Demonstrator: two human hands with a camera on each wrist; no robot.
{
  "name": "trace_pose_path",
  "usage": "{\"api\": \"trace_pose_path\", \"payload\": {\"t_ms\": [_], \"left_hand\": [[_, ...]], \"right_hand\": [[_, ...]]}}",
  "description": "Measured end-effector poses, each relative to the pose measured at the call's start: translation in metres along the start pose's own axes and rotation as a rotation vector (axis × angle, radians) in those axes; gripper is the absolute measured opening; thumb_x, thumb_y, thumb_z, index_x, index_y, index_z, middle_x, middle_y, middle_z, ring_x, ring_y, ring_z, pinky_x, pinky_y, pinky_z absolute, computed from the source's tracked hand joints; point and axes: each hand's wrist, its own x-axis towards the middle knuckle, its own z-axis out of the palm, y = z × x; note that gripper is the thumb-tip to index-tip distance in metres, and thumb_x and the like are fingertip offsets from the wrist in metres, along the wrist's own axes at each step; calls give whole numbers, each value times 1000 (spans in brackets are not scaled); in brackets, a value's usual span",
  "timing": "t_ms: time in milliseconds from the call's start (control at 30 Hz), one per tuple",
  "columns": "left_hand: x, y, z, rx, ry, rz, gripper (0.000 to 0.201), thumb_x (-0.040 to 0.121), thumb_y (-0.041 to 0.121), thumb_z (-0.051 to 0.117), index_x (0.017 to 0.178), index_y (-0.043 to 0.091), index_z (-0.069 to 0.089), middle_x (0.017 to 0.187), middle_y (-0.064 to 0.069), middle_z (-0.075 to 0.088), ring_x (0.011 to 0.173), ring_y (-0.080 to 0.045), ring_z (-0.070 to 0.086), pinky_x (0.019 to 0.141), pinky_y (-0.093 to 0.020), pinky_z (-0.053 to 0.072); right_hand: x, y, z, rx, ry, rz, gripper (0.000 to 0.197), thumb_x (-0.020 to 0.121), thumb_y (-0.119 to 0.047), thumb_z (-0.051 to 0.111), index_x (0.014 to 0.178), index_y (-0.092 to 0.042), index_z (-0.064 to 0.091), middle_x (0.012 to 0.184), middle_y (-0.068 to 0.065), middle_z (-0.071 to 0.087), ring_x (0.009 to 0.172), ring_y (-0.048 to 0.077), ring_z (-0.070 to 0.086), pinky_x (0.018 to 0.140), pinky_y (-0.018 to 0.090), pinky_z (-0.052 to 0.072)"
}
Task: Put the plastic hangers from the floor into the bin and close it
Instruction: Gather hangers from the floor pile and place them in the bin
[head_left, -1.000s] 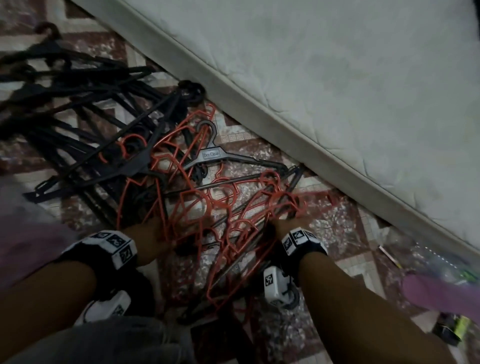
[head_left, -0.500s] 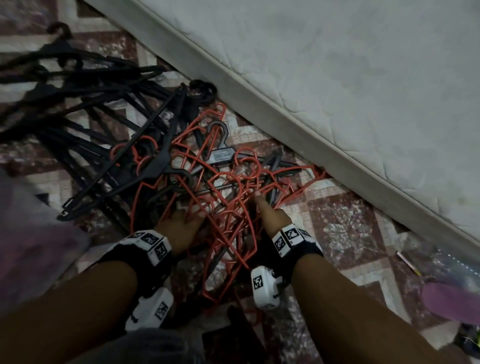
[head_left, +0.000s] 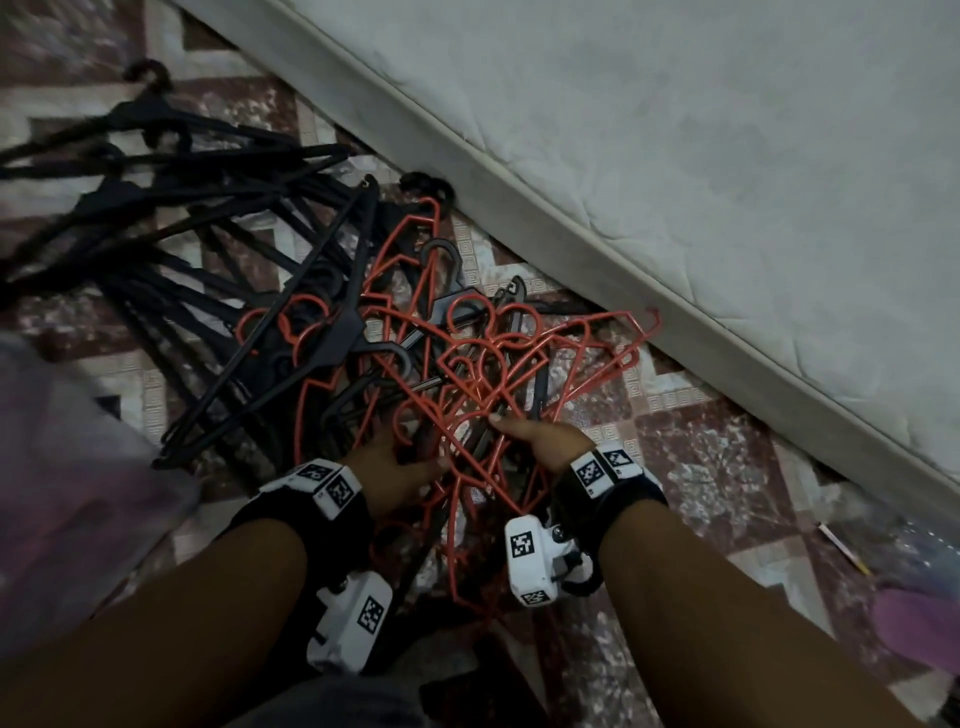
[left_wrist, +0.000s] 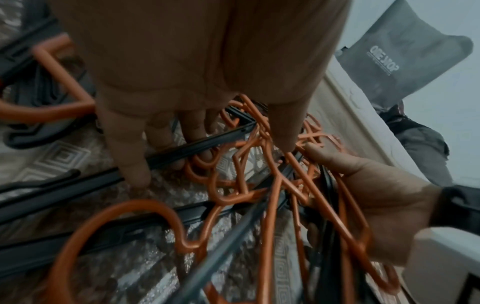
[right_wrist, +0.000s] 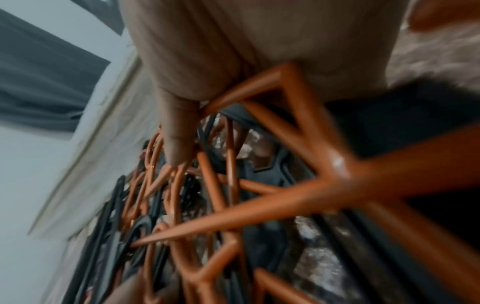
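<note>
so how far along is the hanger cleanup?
Early. Nothing looks binned: no bin is in view. In hand: the right hand grips a bundle of orange plastic hangers mixed with a few black ones; the left hand reaches, fingers spread, into the tangle. Left: the black plastic hangers lie spread on the patterned floor beside the white mattress, then binning and closing.

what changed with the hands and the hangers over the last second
Both hands drew closer together, bunching the orange hangers into a tighter cluster in front of the mattress. The right hand grips a bundle of orange and black hangers; the left hand reaches into the tangle with spread fingers. The black hangers further left stayed fanned out on the floor.
</note>
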Motion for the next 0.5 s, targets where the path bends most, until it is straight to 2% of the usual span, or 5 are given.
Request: {"api": "trace_pose_path", "payload": {"t_ms": [133,233,333,400,500], "left_hand": [[-5,6,-3,-54,74,-30,77,84,43,72,146,18,34,134,-11,55,104,-24,59,61,-9,41],[-6,7,0,-164,93,-21,72,88,23,71,145,6,32,135,-19,52,84,-16,59,40,-3,36],[-5,8,-1,-289,108,2,64,89,25,70,141,7,37,128,-19,58,78,-13,62,57,-11,50],[-7,10,-2,-331,84,-6,58,90,27,68,137,7,41,114,-15,63,84,-21,65,77,-29,57],[-14,21,-2,-382,-8,-43,49,93,27,64,133,3,45,94,-8,64,76,-22,67,73,-31,59]], "right_hand": [[-3,-13,6,-141,83,-111,69,51,-76,75,91,-19,75,79,-1,75,74,20,72,66,29,56],[-6,-19,3,-203,43,-157,61,60,-74,72,89,-21,72,86,2,74,78,23,71,72,33,57],[-8,-21,-3,-245,25,-203,57,68,-68,72,89,-16,70,79,-3,75,69,17,71,60,23,51],[-11,-19,-7,-226,32,-239,45,70,-60,76,82,-17,72,62,-10,72,52,6,67,44,13,44],[-21,-14,-21,-188,101,-294,36,69,-50,82,67,-15,71,57,-7,70,54,9,68,47,15,46]]}}
